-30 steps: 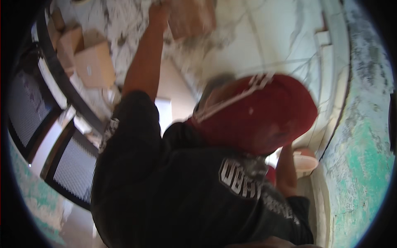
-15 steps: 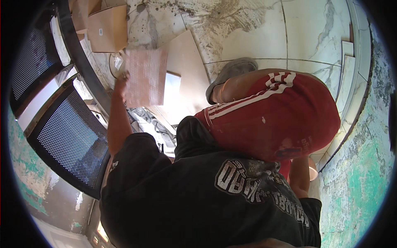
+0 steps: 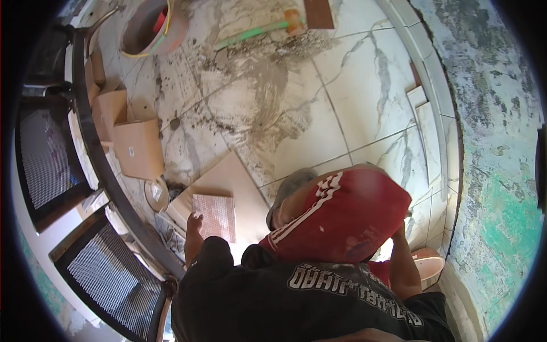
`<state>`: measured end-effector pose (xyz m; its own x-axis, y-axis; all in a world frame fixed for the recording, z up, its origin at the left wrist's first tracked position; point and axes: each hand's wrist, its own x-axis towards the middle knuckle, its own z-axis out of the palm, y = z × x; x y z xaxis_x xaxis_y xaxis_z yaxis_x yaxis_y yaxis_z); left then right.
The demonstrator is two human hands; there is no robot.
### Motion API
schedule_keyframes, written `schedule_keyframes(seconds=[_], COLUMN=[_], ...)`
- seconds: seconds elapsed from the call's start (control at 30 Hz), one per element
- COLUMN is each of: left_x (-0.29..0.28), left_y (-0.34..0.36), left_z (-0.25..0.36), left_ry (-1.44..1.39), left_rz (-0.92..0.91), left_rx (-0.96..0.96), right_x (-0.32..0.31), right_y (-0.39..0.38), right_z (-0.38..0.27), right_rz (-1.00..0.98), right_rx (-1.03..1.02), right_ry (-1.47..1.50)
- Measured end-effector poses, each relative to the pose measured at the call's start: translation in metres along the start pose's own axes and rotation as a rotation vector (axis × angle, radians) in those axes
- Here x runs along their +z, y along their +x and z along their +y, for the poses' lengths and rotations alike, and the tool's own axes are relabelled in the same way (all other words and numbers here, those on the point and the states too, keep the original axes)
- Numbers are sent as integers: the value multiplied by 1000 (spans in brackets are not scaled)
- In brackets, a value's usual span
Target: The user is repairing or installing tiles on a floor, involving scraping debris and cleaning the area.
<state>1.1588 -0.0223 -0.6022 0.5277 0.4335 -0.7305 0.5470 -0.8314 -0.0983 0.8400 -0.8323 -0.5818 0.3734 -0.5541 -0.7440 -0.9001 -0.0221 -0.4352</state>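
My left hand (image 3: 195,222) is closed on the left edge of a thin, reddish, square-cornered tile (image 3: 217,218) with a textured face. Beneath the tile lies a large beige flat sheet (image 3: 245,181) on the floor. By the outer side of my bent knee in red shorts, my right arm (image 3: 403,262) reaches down. The knee and shorts cover most of my right hand (image 3: 400,231), so its fingers do not show. Left of the sheet is a round, pale, ring-like object (image 3: 156,195).
Cardboard boxes (image 3: 138,149) stand left, beside mesh-backed chairs (image 3: 117,279). Farther off are a bucket (image 3: 135,43), a green-handled mallet (image 3: 293,23) and a brown tile piece (image 3: 319,13). Mortar smears mark the marbled floor (image 3: 296,154). A peeling wall (image 3: 490,171) rises right, near a pinkish container (image 3: 428,265).
The view has swung, showing more of the far floor, bucket and mallet. My left hand has lowered the reddish tile, which was blurred in motion, over the beige sheet.
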Motion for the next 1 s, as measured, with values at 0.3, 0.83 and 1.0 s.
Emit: schedule_keyframes(seconds=[0.3,0.83,1.0], left_x=[-59,-108,-126], left_y=[35,15,-2], left_z=[404,729,671], left_ry=[-60,499,274], left_rz=[523,795,634], left_rx=[973,914,874], right_x=[-21,4,6], right_y=[-4,-26,-25], right_z=[-18,-34,-25], right_rz=[49,122,151], right_rx=[18,244,163], right_ry=[-179,-383,-363])
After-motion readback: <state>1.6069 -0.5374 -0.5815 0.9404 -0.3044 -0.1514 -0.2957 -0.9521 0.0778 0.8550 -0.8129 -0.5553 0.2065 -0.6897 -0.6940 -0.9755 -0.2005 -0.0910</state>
